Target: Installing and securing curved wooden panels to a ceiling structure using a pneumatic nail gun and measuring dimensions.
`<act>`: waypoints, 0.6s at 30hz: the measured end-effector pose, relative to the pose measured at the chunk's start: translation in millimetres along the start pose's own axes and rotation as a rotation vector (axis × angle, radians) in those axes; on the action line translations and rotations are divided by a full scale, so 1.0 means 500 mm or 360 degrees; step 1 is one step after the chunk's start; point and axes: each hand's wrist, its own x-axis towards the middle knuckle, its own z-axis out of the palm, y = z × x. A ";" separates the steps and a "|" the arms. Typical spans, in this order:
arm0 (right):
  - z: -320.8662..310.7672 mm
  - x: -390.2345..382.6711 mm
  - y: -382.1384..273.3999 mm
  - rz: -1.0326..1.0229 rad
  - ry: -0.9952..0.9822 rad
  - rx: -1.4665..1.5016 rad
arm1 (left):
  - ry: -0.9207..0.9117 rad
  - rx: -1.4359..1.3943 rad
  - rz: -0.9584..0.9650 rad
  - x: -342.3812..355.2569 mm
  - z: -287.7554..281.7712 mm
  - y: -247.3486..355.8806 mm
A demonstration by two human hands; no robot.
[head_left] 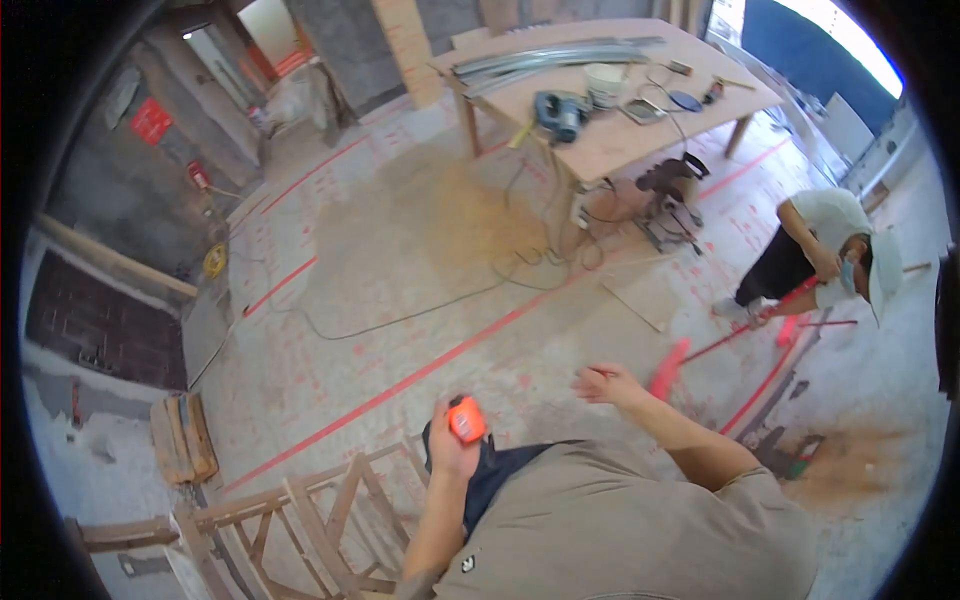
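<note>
My left hand (452,440) is shut around a small orange tool (466,418), held up in front of my chest. My right hand (603,383) is out to the right with loosely spread fingers, holding nothing. Both hover high above a dusty floor marked with red lines (400,380). Below my left arm stands a wooden trestle frame (330,510).
A wooden workbench (620,135) at the back carries metal profiles, a blue power saw (560,112) and a white bucket (604,84). A mitre saw (670,200) sits under it with cables. A crouching person (820,250) works at right with a red broom (680,362).
</note>
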 end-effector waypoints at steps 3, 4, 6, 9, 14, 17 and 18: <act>0.049 -0.046 -0.067 -0.0009 -0.0128 0.0618 | -0.0363 0.0325 -0.0317 0.095 0.132 -0.112; 0.064 -0.043 -0.092 -0.0002 -0.0184 0.0844 | -0.0452 0.0593 -0.0219 0.113 0.182 -0.142; 0.064 -0.012 -0.141 0.0068 -0.0118 0.1156 | -0.0590 0.0885 -0.0186 0.148 0.262 -0.178; -0.013 0.067 -0.139 0.0002 -0.0034 0.1527 | -0.0965 0.1196 -0.0134 0.224 0.332 -0.223; -0.142 0.143 -0.190 -0.0422 0.0239 0.1325 | -0.1663 0.1757 -0.0322 0.429 0.413 -0.255; -0.208 0.163 -0.168 -0.0294 0.0434 0.1260 | -0.1953 0.1699 -0.0771 0.517 0.514 -0.249; -0.218 0.147 -0.179 -0.0157 0.0554 0.1363 | -0.1966 0.1989 -0.0805 0.557 0.521 -0.242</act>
